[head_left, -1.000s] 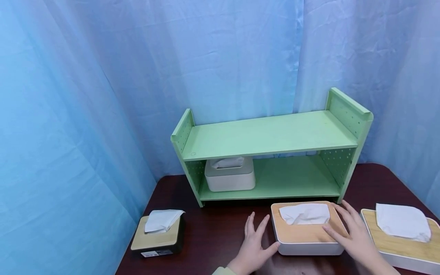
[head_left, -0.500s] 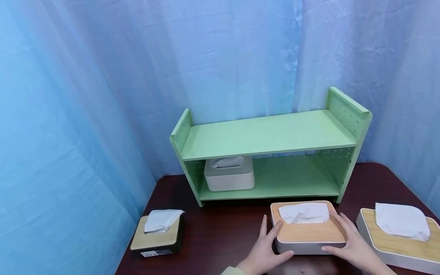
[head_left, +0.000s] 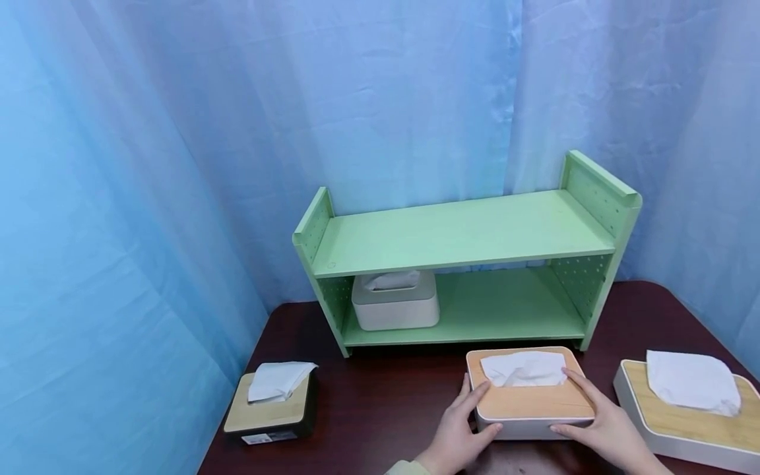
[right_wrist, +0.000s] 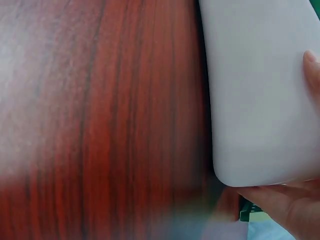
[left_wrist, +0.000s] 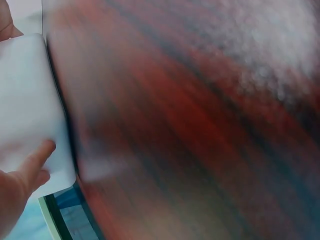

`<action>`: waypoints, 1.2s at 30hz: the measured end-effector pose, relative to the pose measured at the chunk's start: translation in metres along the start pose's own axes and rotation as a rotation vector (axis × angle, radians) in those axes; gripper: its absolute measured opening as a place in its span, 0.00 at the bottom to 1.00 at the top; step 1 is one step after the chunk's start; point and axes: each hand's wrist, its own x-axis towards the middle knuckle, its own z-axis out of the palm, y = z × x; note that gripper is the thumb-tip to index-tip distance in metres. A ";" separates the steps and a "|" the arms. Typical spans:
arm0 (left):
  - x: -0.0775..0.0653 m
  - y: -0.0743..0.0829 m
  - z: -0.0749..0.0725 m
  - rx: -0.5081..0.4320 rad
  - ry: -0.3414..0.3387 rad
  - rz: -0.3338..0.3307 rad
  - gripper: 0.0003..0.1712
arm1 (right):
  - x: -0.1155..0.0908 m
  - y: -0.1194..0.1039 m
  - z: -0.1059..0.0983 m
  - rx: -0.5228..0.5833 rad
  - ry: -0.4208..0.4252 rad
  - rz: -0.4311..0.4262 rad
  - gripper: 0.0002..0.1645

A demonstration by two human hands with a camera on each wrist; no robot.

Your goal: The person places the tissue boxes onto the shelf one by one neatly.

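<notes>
A white tissue box with a light wood lid sits on the table in front of the green shelf, a tissue poking out of its slot. My left hand grips its left front corner, thumb against the front wall and fingers along the left side. On the other end, my right hand holds the box, thumb at the front and fingers over the right edge. Both wrist views show the plain white front wall up close, with a thumb on it in the right wrist view.
A two-tier green shelf stands behind, with a grey-topped white tissue box at the left of its lower tier. A black tissue box lies left, and a larger wood-topped one right, on the dark table. Blue curtains hang behind.
My left hand has moved right, from beside the box onto its left corner. My right thumb has come down from the lid to the front wall. The box has barely moved.
</notes>
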 end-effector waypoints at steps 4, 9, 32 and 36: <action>0.000 0.000 0.000 -0.030 0.007 0.009 0.35 | -0.001 0.000 0.001 0.019 -0.002 0.009 0.61; -0.001 0.000 0.000 -0.093 0.005 -0.021 0.36 | -0.001 0.000 0.002 0.018 0.023 0.000 0.61; 0.011 0.011 -0.028 -0.068 0.108 0.166 0.36 | 0.013 -0.032 -0.006 0.097 0.167 -0.044 0.62; 0.020 0.010 -0.036 -0.049 0.107 0.201 0.37 | 0.020 -0.037 -0.003 0.134 0.197 -0.031 0.63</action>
